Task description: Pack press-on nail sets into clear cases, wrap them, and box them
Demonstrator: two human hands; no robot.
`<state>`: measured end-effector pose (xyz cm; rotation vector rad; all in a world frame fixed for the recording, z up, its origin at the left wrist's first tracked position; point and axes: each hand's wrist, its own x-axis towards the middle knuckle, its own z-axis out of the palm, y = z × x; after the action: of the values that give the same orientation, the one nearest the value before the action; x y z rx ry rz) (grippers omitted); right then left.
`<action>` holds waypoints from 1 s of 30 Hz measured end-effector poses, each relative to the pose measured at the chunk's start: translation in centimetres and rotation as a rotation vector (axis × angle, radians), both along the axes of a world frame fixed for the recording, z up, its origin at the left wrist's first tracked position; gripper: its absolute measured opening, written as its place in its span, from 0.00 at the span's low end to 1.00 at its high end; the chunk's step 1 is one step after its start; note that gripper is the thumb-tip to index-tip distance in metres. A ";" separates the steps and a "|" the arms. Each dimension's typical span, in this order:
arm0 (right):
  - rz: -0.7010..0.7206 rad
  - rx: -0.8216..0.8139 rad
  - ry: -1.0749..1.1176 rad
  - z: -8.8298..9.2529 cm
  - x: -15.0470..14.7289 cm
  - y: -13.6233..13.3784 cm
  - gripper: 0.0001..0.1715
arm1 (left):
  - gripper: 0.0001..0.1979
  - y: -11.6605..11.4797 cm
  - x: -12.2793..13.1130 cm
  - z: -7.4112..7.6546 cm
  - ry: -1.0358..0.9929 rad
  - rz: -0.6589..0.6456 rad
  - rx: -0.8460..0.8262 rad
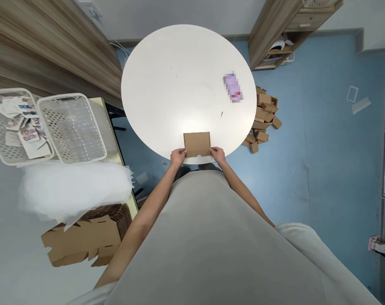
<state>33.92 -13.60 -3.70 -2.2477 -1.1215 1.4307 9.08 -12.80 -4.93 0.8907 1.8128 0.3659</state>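
A small flat brown cardboard box blank lies at the near edge of a round white table. My left hand grips its left near corner, fingers curled on the cardboard. My right hand holds the right near corner the same way. Both forearms reach out from my grey shirt toward the table edge.
A blurred purple item lies on the table's right side. Folded cardboard boxes are piled on the blue floor to the right. To the left are two white baskets, white foam sheets and stacked cardboard blanks. Wooden shelving stands behind.
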 end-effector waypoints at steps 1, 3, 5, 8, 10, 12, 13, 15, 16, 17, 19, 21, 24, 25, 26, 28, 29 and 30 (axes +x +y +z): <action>-0.007 -0.001 0.008 -0.2 0.0 -0.1 0.17 | 0.18 -0.1 0.1 -0.1 -0.008 0.017 -0.011; -0.016 -0.003 0.028 -0.6 0.2 -0.1 0.17 | 0.19 -0.3 0.3 -0.1 -0.027 0.056 -0.036; -0.019 -0.006 0.051 -0.9 0.4 -0.2 0.17 | 0.19 -0.5 0.4 -0.1 -0.053 0.094 -0.037; -0.020 -0.007 0.082 -1.2 0.6 -0.3 0.18 | 0.21 -0.6 0.5 0.1 -0.048 0.124 -0.014; -0.024 -0.004 0.098 -1.4 0.6 -0.4 0.19 | 0.21 -0.7 0.6 0.2 -0.016 0.105 -0.004; -0.028 0.002 0.111 -1.6 0.5 -0.5 0.20 | 0.21 -0.7 0.8 0.4 0.016 0.074 0.008; -0.029 0.006 0.117 -1.7 0.5 -0.5 0.21 | 0.21 -0.7 0.9 0.5 0.029 0.056 0.019; -0.032 0.014 0.127 -1.7 0.5 -0.6 0.21 | 0.22 -0.8 1.1 0.7 0.054 0.017 0.046; -0.033 0.017 0.131 -1.8 0.4 -0.6 0.21 | 0.22 -0.9 1.1 0.8 0.066 -0.002 0.058; -0.034 0.020 0.133 -1.7 0.4 -0.7 0.20 | 0.22 -0.9 1.2 0.9 0.078 -0.019 0.066; -0.034 0.022 0.135 -1.7 0.4 -0.7 0.20 | 0.22 -1.0 1.2 1.0 0.095 -0.042 0.070; -0.034 0.014 0.133 -1.7 0.2 -0.9 0.19 | 0.23 -1.1 1.2 1.1 0.101 -0.062 0.070; -0.031 -0.009 0.123 -1.6 0.1 -1.1 0.18 | 0.24 -1.1 1.1 1.1 0.109 -0.109 0.084; -0.028 -0.017 0.119 -1.6 0.0 -1.2 0.18 | 0.24 -1.1 1.0 1.1 0.116 -0.129 0.088; -0.026 -0.024 0.113 -1.5 0.0 -1.2 0.18 | 0.25 -1.2 1.0 1.1 0.123 -0.148 0.091; -0.025 -0.031 0.098 -1.3 0.0 -1.3 0.19 | 0.26 -1.2 0.9 1.2 0.135 -0.180 0.095; -0.018 -0.026 0.082 -1.2 -0.1 -1.3 0.21 | 0.27 -1.3 0.9 1.2 0.139 -0.191 0.093; -0.002 -0.012 0.058 -1.0 -0.1 -1.3 0.24 | 0.28 -1.3 0.9 1.2 0.139 -0.201 0.091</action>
<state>33.84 -14.91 -4.72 -2.1997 -1.0949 1.4964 9.97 -14.10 -3.70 1.1766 1.8243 0.2659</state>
